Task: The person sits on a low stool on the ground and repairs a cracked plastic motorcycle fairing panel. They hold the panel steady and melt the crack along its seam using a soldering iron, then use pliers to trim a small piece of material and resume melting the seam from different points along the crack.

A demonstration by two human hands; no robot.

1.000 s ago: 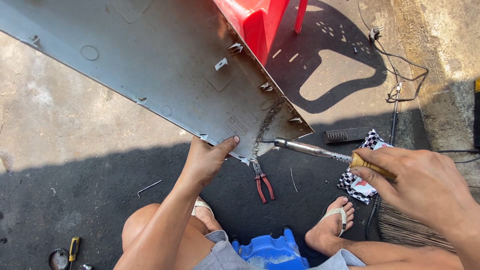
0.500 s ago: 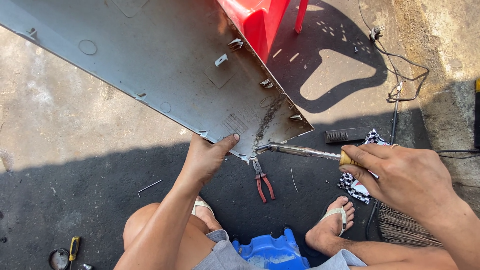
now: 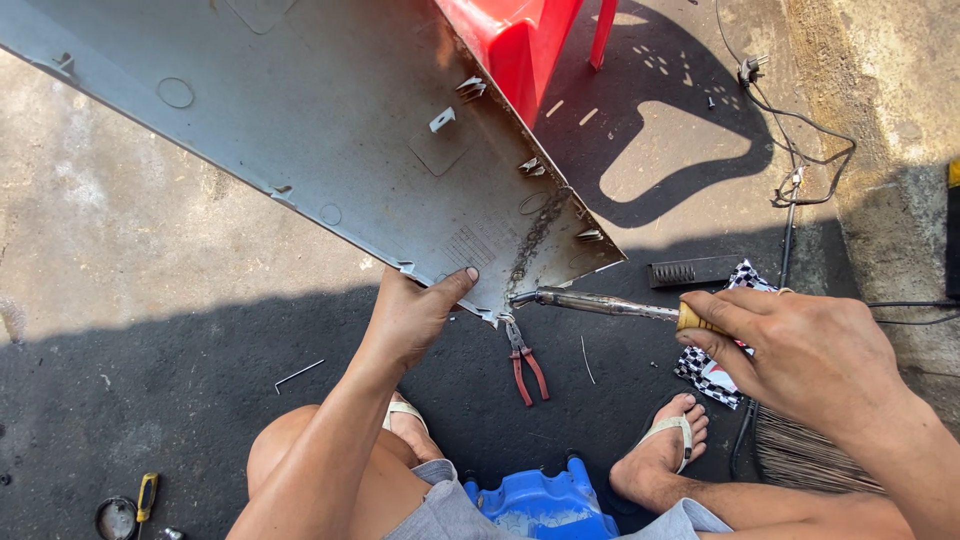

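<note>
Fingers first: our right hand is wrapped tight around the yellow handle of a soldering iron, and our left hand is pinching the bottom edge of a big grey plastic panel, thumb on top, the other fingers tucked under where we can't see them.

The bit that matters is the iron's line. Its long metal shaft lies nearly level, running from our right hand leftward, and the tip sits right at the panel's lower corner, at the bottom end of a dark rough seam that climbs up the panel. Touching or just shy of it, we can't tell from here. Our left thumb is just beside that tip, so the left hand is the closer one to the corner, while the right stays back at the handle end.

Moving outward, red-handled pliers lie on the ground just below the corner, between our feet. A checkered rag is under our right hand, with a black comb-like piece near it. A red plastic chair props the panel's far edge. We sit on a blue stool.

No containers here, so nothing holding anything.
</note>
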